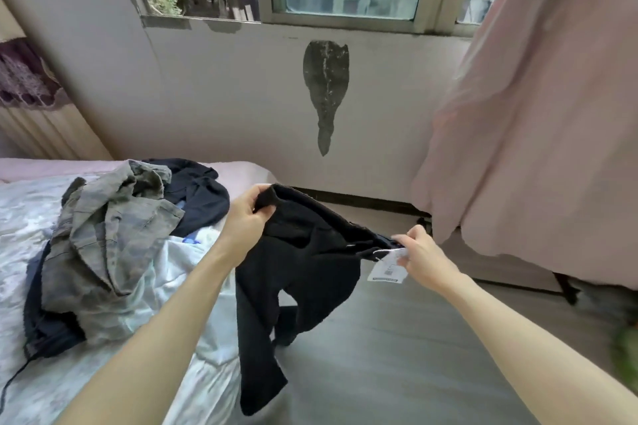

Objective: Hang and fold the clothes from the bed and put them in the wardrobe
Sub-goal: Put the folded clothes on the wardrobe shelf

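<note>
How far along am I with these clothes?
Nothing looks finished yet. Your left hand and right hand grip a black garment with a tag. A camo jacket and dark clothes still lie on the bed. No wardrobe shows.

Black garment (303, 272) stretched between my hands, off bed edge, lower part hanging limp above floor; white tag (388, 267) at its right end. On bed (27, 238): crumpled grey-green patterned shirt (110, 235) atop dark navy clothes (196, 193), heaped.
</note>
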